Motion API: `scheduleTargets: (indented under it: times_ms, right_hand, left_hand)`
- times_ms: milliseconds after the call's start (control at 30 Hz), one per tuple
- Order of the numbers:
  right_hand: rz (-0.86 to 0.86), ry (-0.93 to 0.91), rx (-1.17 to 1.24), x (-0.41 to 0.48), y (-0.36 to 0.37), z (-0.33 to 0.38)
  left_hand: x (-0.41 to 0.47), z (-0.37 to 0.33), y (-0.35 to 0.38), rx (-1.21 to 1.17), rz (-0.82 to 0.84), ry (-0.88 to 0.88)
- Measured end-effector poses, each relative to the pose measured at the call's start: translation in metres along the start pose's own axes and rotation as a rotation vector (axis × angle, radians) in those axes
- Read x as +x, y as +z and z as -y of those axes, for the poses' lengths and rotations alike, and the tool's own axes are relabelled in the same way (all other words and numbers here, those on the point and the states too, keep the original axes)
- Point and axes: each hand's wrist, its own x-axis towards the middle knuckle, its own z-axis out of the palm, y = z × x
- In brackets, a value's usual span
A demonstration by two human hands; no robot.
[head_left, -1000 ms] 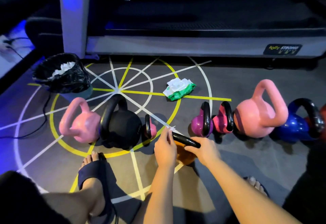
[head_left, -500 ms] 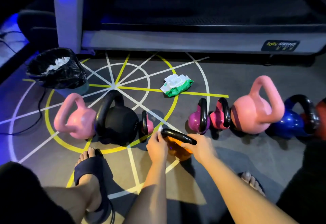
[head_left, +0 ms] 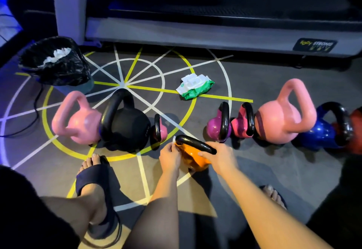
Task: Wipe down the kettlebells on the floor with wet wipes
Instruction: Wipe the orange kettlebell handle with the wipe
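Kettlebells (head_left: 213,131) flank the orange kettlebell (head_left: 195,159), its handle (head_left: 193,142) gripped by right fingers (head_left: 211,147), left fingers (head_left: 172,149) pinching a wipe (head_left: 174,139).

The floor (head_left: 254,170) bears kettlebells (head_left: 278,119) beyond the left hand (head_left: 170,155) and right hand (head_left: 219,156), a wipes pack (head_left: 194,88) farther out, and a bin (head_left: 56,66) far left.

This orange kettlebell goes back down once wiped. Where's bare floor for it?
The gap in the row between the small pink kettlebell and the purple kettlebell is bare. So is the floor between the wipes pack and the treadmill base. From purple to the blue kettlebell, the bells crowd together.
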Motion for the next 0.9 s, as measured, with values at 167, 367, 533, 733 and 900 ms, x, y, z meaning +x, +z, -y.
scheduleTargets:
  times_ms: [167, 367, 533, 733, 900]
  right_hand:
    - [-0.013, 0.015, -0.004, 0.002, 0.004, -0.001]
    - [-0.021, 0.015, -0.012, 0.005, 0.004, -0.003]
    - [-0.01, 0.026, 0.03, 0.004, 0.004, -0.002]
    - [0.019, 0.023, 0.052, 0.002, 0.003, 0.0]
    - [0.042, 0.036, 0.081, 0.001, 0.0, 0.005]
  left_hand:
    - [-0.008, 0.017, 0.009, -0.273, -0.067, -0.043]
    - [0.011, 0.011, 0.003, 0.038, 0.092, -0.077]
    - [-0.003, 0.013, 0.008, -0.344, -0.048, -0.149]
    - [0.005, 0.009, 0.0, 0.083, 0.096, -0.076]
    - [0.009, -0.002, -0.007, 0.128, 0.108, -0.119]
